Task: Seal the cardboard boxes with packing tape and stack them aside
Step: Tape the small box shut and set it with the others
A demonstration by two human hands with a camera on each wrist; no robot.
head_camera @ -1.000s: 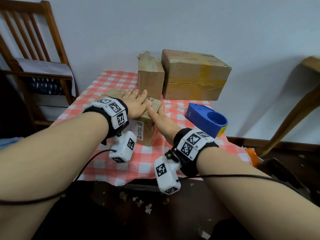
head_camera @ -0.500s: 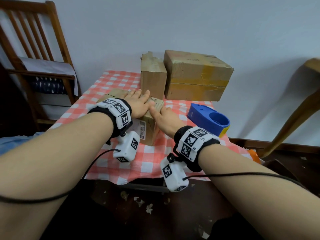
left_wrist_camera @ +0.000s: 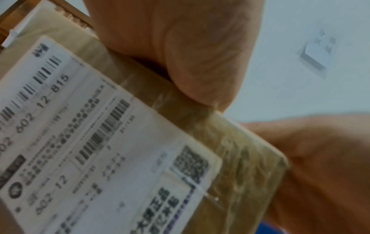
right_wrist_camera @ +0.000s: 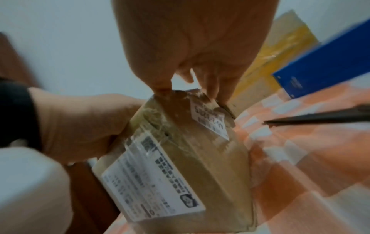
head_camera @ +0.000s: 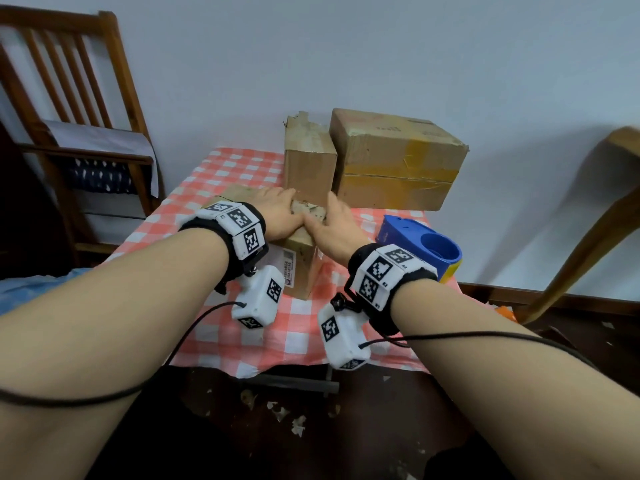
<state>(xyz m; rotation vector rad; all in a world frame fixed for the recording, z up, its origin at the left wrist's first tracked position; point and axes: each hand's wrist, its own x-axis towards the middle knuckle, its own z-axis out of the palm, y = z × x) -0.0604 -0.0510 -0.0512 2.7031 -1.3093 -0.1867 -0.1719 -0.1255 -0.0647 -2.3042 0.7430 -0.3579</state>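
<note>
- Plain white wall behind, wooden chair (head_camera: 74, 109) off to the left, and a red-and-white checked cloth (head_camera: 221, 327) over the surface. Head view: small box (head_camera: 301, 252) sits near the front middle, with a tall narrow box (head_camera: 309, 161) and a bigger box (head_camera: 394, 161) parked behind it by the wall. Blue tape dispenser (head_camera: 420, 242) lies just right of the small box, untouched.
- Same view: left hand (head_camera: 277, 216) lies flat on the box top, fingers straight. Right hand (head_camera: 334, 228) presses at the top's right edge, fingers reaching over the far side. A second ago the right hand lay more along the right side; now it has slid up and further back, and the whole view has nudged closer. Looks to me like the flaps are being pushed shut before taping.
- Left wrist view: blurry, mostly the shipping label (left_wrist_camera: 104, 142) on the box's near face, palm heel sitting on the top edge. Fingers aren't visible here.
- Right wrist view: right fingertips (right_wrist_camera: 217, 93) rest on the top far corner by a torn sticker (right_wrist_camera: 210, 117); grip is spread, not pinching anything.
- My guess: the dispenser gets grabbed next, so sealing hasn't really started on this one.
</note>
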